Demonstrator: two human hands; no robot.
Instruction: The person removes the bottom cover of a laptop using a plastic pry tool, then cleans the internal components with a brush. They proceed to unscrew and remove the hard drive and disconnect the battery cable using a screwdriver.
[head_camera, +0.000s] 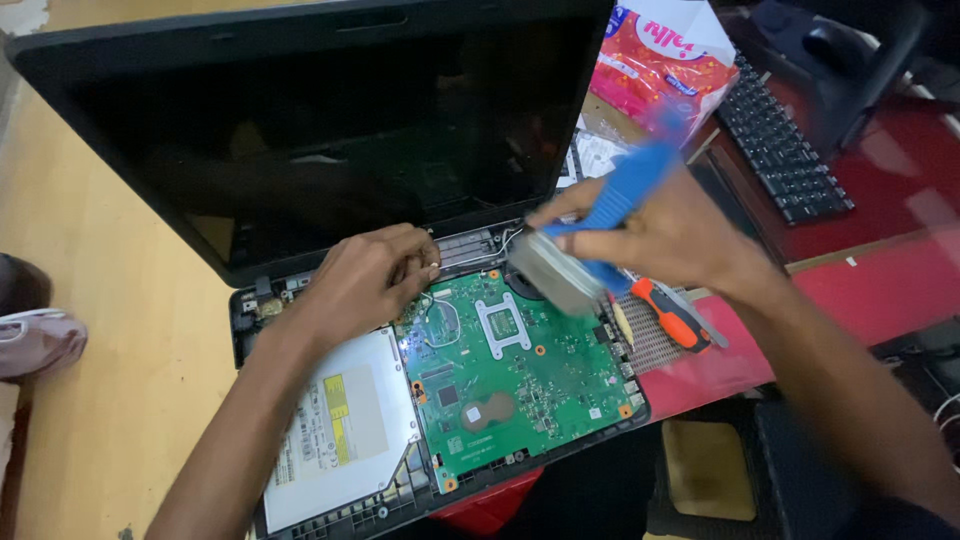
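Pale wooden desk (120, 300); red tabletop (880, 290) alongside; dim light.

place: I see a repair workshop | signs: opened laptop (400, 330) with bare motherboard (520, 375), screwdriver (672, 313), loose keyboard (782, 150) on bench (110, 330)

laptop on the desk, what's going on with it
A person has an opened laptop in front of them, its green board and silver drive exposed. The right hand holds a blue-handled brush over the board's upper edge; it is blurred. The left hand rests on the base near the hinge. An orange screwdriver lies to the right, and a loose keyboard further back.
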